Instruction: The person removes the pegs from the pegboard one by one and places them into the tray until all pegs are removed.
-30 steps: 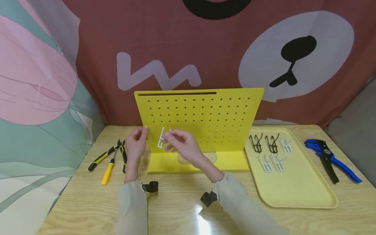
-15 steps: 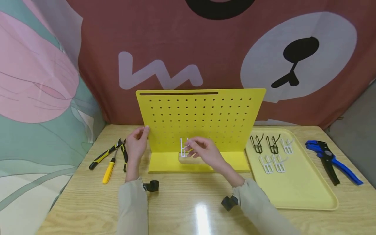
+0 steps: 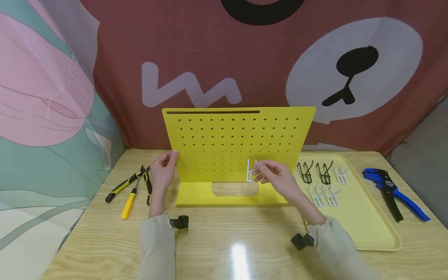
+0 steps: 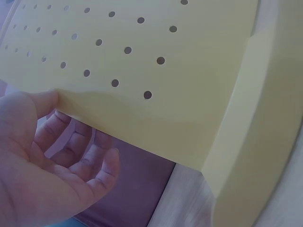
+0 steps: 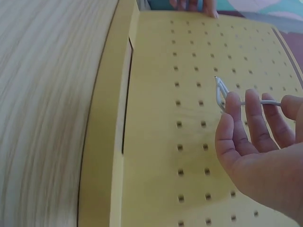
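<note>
A yellow pegboard (image 3: 210, 136) with rows of holes stands upright on its base. At its left edge my left hand (image 3: 163, 171) pinches the panel, thumb on the front and fingers behind, as the left wrist view shows with the left hand (image 4: 57, 151) at the rim. My right hand (image 3: 278, 178) holds a white wire pegboard hook (image 3: 249, 171) in front of the lower right part of the panel. Seen from the right wrist, the hook (image 5: 220, 94) sits between thumb and fingers of the right hand (image 5: 260, 146), apart from the board.
On the right a yellow tray (image 3: 364, 225) carries two black hooks (image 3: 324, 173) and several white hooks (image 3: 331, 196). Beyond it lies a blue-and-black wire stripper (image 3: 395, 194). Left of the board are yellow-and-black pliers (image 3: 122, 189) and a yellow-handled screwdriver (image 3: 128, 206).
My right hand has carried the white hook rightward along the front of the board, from its left side past the middle. The left hand has stayed on the left edge.
</note>
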